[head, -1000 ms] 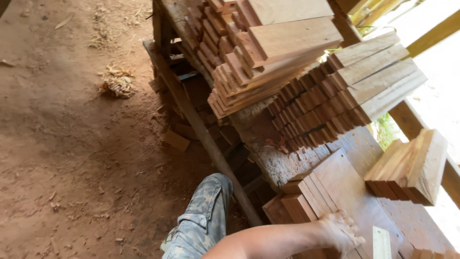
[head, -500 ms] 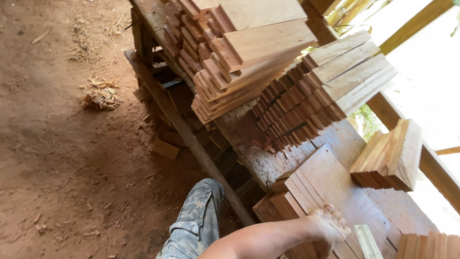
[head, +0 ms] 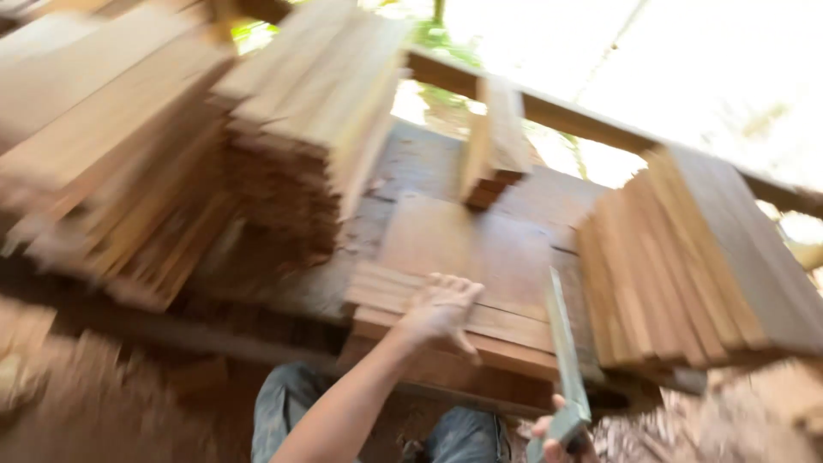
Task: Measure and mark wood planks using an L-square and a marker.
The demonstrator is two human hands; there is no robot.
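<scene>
Gripping a long, thin greyish strip (head: 564, 351) near its lower end, the right hand (head: 561, 441) is clenched around it at the bottom edge of the view; only the knuckles show. The left hand (head: 441, 310) lies open, palm down and fingers spread, on the low planks (head: 446, 330) at the front of the bench (head: 411, 163), pressing rather than grasping.

Largest around them are the board stacks. A tall stack (head: 300, 137) rises on the left, with a longer, blurred pile (head: 103, 146) beyond it. A leaning stack (head: 694, 266) stands on the right, its near corner close to the strip. A small stack (head: 493, 146) sits at the back, by the rail (head: 583, 124).

The planks under the left hand look stiff, dry and rough-sawn, likely fairly light singly but heavy as a bundle; I judge the best hold to be at an end or along a long edge, where fingers can get under. The strip looks rigid and light, and it is held low, so its far end could swing.

Open room is narrow: a bare patch of bench lies between the left and right stacks. The planks' front edge overhangs towards the person's knees (head: 463, 433).
</scene>
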